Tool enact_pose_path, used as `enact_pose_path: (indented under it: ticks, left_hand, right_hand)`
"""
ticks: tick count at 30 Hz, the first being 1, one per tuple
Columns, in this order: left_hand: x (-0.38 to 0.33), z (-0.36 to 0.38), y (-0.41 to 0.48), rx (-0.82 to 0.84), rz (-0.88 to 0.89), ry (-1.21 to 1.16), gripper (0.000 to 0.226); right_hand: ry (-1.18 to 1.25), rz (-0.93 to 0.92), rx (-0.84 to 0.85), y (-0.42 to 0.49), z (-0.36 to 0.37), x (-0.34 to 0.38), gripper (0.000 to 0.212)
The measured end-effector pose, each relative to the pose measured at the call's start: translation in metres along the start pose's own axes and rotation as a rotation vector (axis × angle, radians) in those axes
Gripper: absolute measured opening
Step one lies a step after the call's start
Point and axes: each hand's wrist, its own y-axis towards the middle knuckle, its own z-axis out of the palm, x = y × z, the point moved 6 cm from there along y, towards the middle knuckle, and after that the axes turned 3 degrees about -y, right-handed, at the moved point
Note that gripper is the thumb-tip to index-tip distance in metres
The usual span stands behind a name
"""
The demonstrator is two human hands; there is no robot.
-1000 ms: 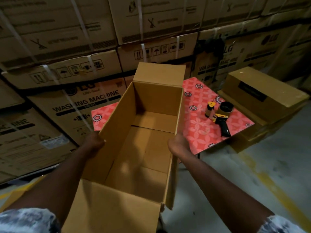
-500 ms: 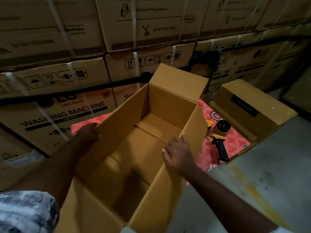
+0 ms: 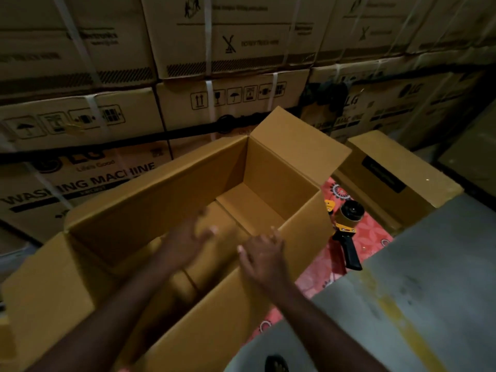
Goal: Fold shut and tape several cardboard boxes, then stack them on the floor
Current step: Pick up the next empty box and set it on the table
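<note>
An open brown cardboard box (image 3: 279,181) sits in front of me on the red patterned table (image 3: 373,240), its flaps standing up or folded outward. My left hand (image 3: 185,240) hovers over the inside of the box with fingers spread, blurred by motion, holding nothing. My right hand (image 3: 264,253) is at the box's right wall near its rim, fingers relaxed; whether it touches the cardboard I cannot tell. A yellow-and-black tape dispenser (image 3: 346,232) with a roll of tape lies on the table right of the box.
Large strapped washing-machine cartons (image 3: 228,49) form a wall behind the table. A closed brown box (image 3: 397,173) stands at the right, beyond the dispenser. Grey concrete floor (image 3: 429,277) with a yellow line lies at lower right.
The box has turned and its left flap folded outward. My left hand left the box's left side and moved over its inside. My right hand slid along the right wall.
</note>
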Motion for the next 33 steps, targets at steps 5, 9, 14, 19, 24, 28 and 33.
enact_pose_path:
  ticks: [5, 9, 14, 19, 24, 28, 33]
  left_hand:
    - [-0.056, 0.014, -0.086, 0.114, 0.217, 0.092, 0.067]
    - [-0.044, 0.013, -0.096, 0.036, 0.078, 0.255, 0.045]
    - [-0.023, 0.012, -0.107, 0.049, -0.035, 0.206, 0.041]
    - [-0.014, 0.010, -0.120, 0.011, -0.127, 0.174, 0.028]
    - [-0.010, 0.009, -0.130, -0.197, -0.158, 0.186, 0.021]
    - [-0.022, 0.008, -0.134, -0.395, -0.109, 0.300, 0.023]
    - [-0.016, 0.014, -0.139, -0.448, -0.157, 0.176, 0.025]
  right_hand:
    - [-0.062, -0.099, 0.011, 0.033, -0.004, -0.089, 0.033]
    - [-0.056, -0.039, 0.075, 0.040, -0.005, -0.100, 0.037]
    - [-0.036, 0.003, 0.137, 0.017, -0.015, -0.100, 0.041]
    - [-0.072, 0.047, 0.109, -0.008, -0.027, -0.088, 0.040]
    - [-0.011, 0.065, 0.109, -0.008, -0.027, -0.094, 0.040]
    - [-0.013, 0.050, 0.119, -0.002, -0.023, -0.096, 0.041]
    - [-0.015, 0.054, 0.174, -0.007, -0.028, -0.098, 0.046]
